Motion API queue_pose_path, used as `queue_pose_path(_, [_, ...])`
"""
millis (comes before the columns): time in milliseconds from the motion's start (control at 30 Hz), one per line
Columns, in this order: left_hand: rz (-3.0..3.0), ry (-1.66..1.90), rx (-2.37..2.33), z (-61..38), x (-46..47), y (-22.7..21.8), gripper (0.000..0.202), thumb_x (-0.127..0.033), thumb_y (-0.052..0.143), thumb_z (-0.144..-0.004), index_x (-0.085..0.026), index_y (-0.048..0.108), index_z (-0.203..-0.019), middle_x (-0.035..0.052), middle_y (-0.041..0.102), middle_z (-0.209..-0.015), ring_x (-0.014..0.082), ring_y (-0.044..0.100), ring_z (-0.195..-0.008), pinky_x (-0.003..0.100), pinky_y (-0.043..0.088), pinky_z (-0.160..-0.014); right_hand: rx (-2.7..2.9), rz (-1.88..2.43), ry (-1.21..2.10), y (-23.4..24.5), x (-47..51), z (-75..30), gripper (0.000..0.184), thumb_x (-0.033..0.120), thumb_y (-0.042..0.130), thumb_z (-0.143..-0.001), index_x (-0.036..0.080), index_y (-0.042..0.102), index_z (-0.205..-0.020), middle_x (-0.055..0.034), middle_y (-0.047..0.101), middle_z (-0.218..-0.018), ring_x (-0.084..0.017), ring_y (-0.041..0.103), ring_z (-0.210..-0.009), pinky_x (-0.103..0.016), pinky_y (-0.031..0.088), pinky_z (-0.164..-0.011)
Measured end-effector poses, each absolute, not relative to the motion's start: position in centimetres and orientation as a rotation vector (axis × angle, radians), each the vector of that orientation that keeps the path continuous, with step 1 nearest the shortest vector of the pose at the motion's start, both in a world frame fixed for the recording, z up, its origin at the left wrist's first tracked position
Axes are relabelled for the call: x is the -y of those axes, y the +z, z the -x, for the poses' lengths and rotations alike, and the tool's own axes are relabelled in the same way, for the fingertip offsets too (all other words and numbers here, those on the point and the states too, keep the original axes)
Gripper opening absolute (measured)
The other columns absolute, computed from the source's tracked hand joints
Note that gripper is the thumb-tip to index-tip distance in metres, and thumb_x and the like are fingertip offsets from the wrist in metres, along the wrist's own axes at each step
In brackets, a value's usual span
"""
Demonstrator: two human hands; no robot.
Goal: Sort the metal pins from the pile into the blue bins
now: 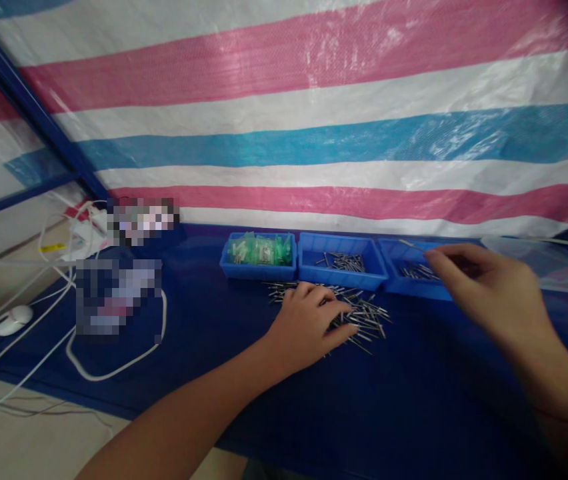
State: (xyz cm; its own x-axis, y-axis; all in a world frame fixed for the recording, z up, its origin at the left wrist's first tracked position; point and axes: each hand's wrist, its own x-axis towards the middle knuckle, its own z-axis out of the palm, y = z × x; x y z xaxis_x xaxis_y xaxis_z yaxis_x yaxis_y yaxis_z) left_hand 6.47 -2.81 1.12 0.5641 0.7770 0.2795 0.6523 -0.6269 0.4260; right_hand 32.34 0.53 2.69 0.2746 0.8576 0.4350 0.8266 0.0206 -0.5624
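Note:
My left hand [311, 322] lies on a loose heap of thin metal pins [367, 315] on the dark blue table, fingers curled down among them. Whether it grips any pin is hidden. My right hand [474, 280] reaches over the right blue bin [392, 283], fingers bent and pinched together above the pins inside; what they hold is too small to make out. The middle blue bin [314, 275] holds more metal pins. The left blue bin [228, 265] is filled with green plastic parts.
White cables [114, 367] and a white mouse [13, 319] lie at the left of the blue table [414, 400]. A clear plastic bag [549, 263] sits at the far right. A striped pink, white and blue tarp [314, 133] hangs behind.

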Motion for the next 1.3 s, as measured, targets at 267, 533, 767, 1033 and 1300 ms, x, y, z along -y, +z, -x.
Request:
queue_pose_path(267, [-2.668, 0.436, -1.188, -6.5, 3.0, 1.1, 0.02, -0.034, 0.052, -0.092, -0.025, 0.068, -0.099, 0.0037, 0.061, -0.109, 0.024, 0.047, -0.104, 0.038, 0.035, -0.082, 1.674, 2.17, -0.232, 2.5, -1.8, -36.0, 0.031, 0.044, 0.052, -0.079, 0.019, 0.069, -0.085, -0.0105, 0.069, -0.072, -0.023, 0.059, -0.058, -0.033, 0.035, -0.056])
queue_pose_path(533, [-2.681, 0.44, -1.199, -6.7, 3.2, 1.0, 0.025, -0.041, 0.056, -0.089, -0.023, 0.067, -0.101, 0.0051, 0.062, -0.107, 0.0243, 0.047, -0.102, 0.038, 0.034, -0.081, 1.767, 1.955, -0.273, 3.1, -0.5, -33.1, 0.027, 0.04, 0.052, -0.083, 0.02, 0.068, -0.088, -0.0073, 0.069, -0.077, -0.024, 0.062, -0.069, -0.032, 0.038, -0.061])
queue_pose_path(767, [-2.687, 0.446, -1.211, -7.0, 3.4, 0.9, 0.019, -0.034, 0.051, -0.092, -0.023, 0.066, -0.094, 0.0034, 0.061, -0.106, 0.0237, 0.046, -0.102, 0.038, 0.033, -0.08, 1.996, 1.579, -0.217, 2.4, 0.3, -30.1, 0.026, 0.037, 0.052, -0.086, 0.017, 0.068, -0.085, -0.0063, 0.068, -0.077, -0.022, 0.061, -0.073, -0.032, 0.041, -0.069])
queue_pose_path(1033, [-2.67, 0.508, -1.209, -7.5, 3.6, 0.3, 0.031, -0.05, 0.055, -0.087, -0.026, 0.065, -0.105, 0.0037, 0.059, -0.11, 0.0247, 0.046, -0.104, 0.039, 0.033, -0.079, 2.105, 1.434, -0.113, 1.7, 0.6, -28.5, 0.024, 0.037, 0.051, -0.087, 0.021, 0.067, -0.08, -0.0054, 0.068, -0.074, -0.023, 0.06, -0.07, -0.037, 0.042, -0.071])
queue_pose_path(1300, [-2.687, 0.512, -1.175, -8.0, 3.8, 0.2, 0.019, -0.037, 0.053, -0.091, -0.025, 0.066, -0.095, 0.0019, 0.062, -0.107, 0.0229, 0.046, -0.103, 0.038, 0.031, -0.078, 2.12, 1.398, -0.104, 1.5, 0.7, -28.0, 0.022, 0.035, 0.051, -0.088, 0.022, 0.066, -0.078, -0.0042, 0.068, -0.072, -0.022, 0.059, -0.068, -0.037, 0.042, -0.068])
